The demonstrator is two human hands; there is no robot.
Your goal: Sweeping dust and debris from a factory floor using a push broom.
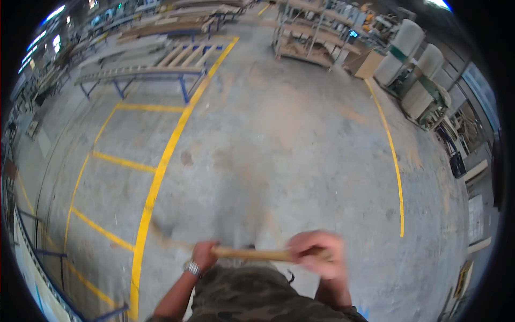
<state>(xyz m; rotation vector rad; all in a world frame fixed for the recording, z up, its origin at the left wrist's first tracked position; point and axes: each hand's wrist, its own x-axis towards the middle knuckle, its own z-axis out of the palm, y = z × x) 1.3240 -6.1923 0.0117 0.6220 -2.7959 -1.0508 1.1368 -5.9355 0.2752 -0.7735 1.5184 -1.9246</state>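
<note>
A light wooden handle (252, 254) lies roughly level across the front of my body. My left hand (205, 256), with a metal watch on the wrist, is closed around it. Beyond that hand the handle runs left toward a blurred, darker end over the floor, whose kind I cannot make out. Motion smears my right hand (320, 252), but its fingers curl around the handle near its right end. Below the handle shows my camouflage-patterned clothing (241, 290).
Yellow lines (170, 147) mark the dusty concrete floor (300, 177). A blue-legged roller table (145, 70) with boards stands far left. A wheeled rack (306, 45) is at the back, and dust-collector bags (402, 40) stand at the right. Blue metal railing (110, 312) edges the lower left.
</note>
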